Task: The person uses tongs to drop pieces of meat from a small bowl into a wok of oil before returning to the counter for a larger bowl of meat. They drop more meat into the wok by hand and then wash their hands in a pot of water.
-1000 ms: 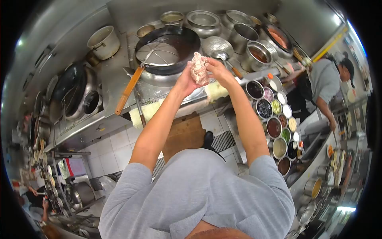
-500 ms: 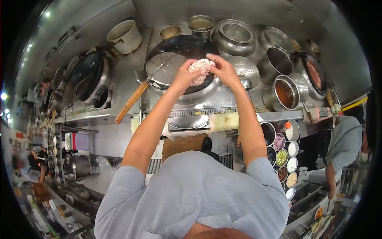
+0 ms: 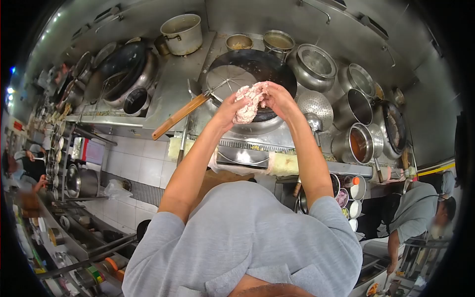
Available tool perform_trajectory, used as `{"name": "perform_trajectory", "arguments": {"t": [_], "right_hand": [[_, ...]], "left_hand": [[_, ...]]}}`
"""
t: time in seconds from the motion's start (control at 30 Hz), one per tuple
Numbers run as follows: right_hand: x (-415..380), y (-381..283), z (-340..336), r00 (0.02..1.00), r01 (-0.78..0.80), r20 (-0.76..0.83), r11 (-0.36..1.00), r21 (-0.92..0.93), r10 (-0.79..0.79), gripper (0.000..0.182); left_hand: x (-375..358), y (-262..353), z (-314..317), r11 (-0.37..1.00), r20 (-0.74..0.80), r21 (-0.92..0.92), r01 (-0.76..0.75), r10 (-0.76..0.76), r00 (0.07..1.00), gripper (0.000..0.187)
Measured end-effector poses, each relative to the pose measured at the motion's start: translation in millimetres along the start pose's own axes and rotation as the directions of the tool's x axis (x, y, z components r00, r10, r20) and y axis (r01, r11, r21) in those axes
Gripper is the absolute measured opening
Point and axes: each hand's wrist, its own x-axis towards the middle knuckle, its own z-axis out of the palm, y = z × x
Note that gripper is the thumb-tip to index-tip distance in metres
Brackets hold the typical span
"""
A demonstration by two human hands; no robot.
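Between my hands, above a large black wok (image 3: 274, 67), stretches a pale pink, flour-coated lump (image 3: 249, 105) that looks like raw meat. My left hand (image 3: 228, 111) grips its left side with bent fingers. On the other side, the fingers of my right hand (image 3: 280, 101) are closed on its upper right end. A round wire strainer (image 3: 222, 79) rests across the wok's left part, its wooden handle (image 3: 179, 118) pointing down and left. My hands hide the near part of the wok.
A perforated ladle (image 3: 315, 110) and a solid ladle (image 3: 313, 122) lie right of the wok. Several steel pots surround it, one holding orange-brown liquid (image 3: 360, 144). Ingredient tubs (image 3: 355, 209) stand low on the right. A co-worker (image 3: 415, 210) bends at the right edge.
The lump is stretched out longer, and my right hand now grips its end where its fingers were lifted before. The view has turned, shifting the surroundings.
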Motion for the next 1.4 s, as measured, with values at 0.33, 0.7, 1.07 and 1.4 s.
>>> {"name": "perform_trajectory", "arguments": {"t": [0.33,0.7,1.07,1.4], "right_hand": [[-2,0,58,0.992,0.065,0.001,0.493,-0.868,-0.129,0.02],[18,23,60,0.995,0.068,0.087,0.974,-0.214,-0.05,0.02],[46,44,-44,0.987,-0.133,0.117,0.957,0.256,0.106,0.007],[24,-44,-54,0.941,0.25,-0.064,0.811,-0.529,-0.332,0.02]], "left_hand": [[-21,12,-28,0.952,-0.071,0.283,-0.119,0.144,0.987,0.033],[-33,11,-49,0.989,-0.056,-0.136,-0.052,0.045,0.997,0.041],[-43,11,-42,0.991,-0.173,-0.105,-0.082,0.063,0.983,0.035],[-31,-17,-30,0.973,0.015,-0.222,0.067,-0.065,0.998,0.035]]}}
